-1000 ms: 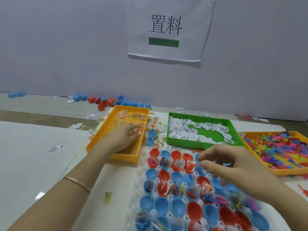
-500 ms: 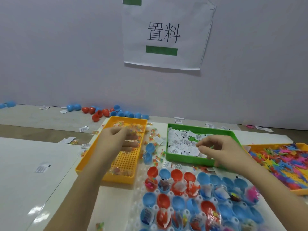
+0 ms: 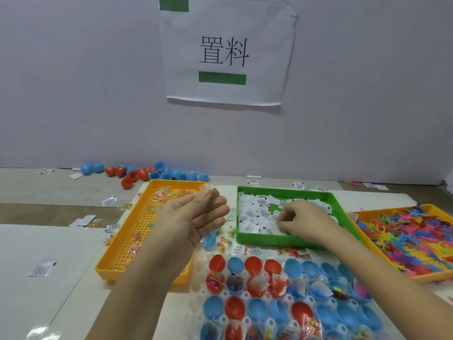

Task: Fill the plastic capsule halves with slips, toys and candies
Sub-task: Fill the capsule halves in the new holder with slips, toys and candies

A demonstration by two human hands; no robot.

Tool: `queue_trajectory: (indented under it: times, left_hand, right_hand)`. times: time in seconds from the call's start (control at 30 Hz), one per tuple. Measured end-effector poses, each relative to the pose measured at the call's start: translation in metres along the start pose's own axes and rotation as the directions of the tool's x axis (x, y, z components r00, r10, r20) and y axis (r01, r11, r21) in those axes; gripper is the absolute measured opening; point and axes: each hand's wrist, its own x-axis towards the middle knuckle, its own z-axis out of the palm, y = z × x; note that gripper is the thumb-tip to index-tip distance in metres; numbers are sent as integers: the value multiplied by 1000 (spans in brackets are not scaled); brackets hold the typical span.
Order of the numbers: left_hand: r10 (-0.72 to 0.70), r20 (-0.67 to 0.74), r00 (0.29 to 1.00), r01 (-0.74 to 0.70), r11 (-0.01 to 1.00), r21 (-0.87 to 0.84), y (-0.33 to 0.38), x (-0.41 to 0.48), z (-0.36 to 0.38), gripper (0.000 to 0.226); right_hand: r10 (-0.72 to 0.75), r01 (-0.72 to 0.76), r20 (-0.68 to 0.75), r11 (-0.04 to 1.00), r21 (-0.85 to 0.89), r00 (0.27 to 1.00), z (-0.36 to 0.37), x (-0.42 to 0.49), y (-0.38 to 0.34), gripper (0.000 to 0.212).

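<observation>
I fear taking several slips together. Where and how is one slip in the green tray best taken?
Probably pinch an exposed corner of a slip from above: slips lie flat and overlapping, and the green tray has walls blocking any sideways approach.

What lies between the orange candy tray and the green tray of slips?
Head view: a loose blue capsule half and scattered candy packets; the left hand hides part of the gap.

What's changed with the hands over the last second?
Left hand rose out of the candy tray, palm turned up, pinching a candy packet. Right hand moved forward from over the capsule halves into the green tray, down among the slips. Trays and capsule halves stayed put.
</observation>
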Motion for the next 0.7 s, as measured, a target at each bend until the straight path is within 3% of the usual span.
queue_trajectory:
  times: [0.37, 0.53, 0.6, 0.7]
  left_hand:
    - [48, 80, 996, -64, 975, 211, -13, -6, 10, 25]
    - [77, 84, 993, -93, 974, 207, -15, -11, 13, 27]
    - [41, 80, 996, -55, 981, 184, -15, -12, 15, 30]
    - [-20, 71, 997, 10, 992, 129, -13, -13, 18, 19]
  right_hand:
    - [-17, 89, -261, 959, 269, 965, -7, -23, -2, 9]
    - [-44, 228, -274, 687, 689, 961, -26, -51, -34, 8]
    - [-95, 265, -258, 572, 777, 962, -34, -62, -50, 9]
    - [-136, 247, -206, 503, 828, 969, -36, -75, -68, 6]
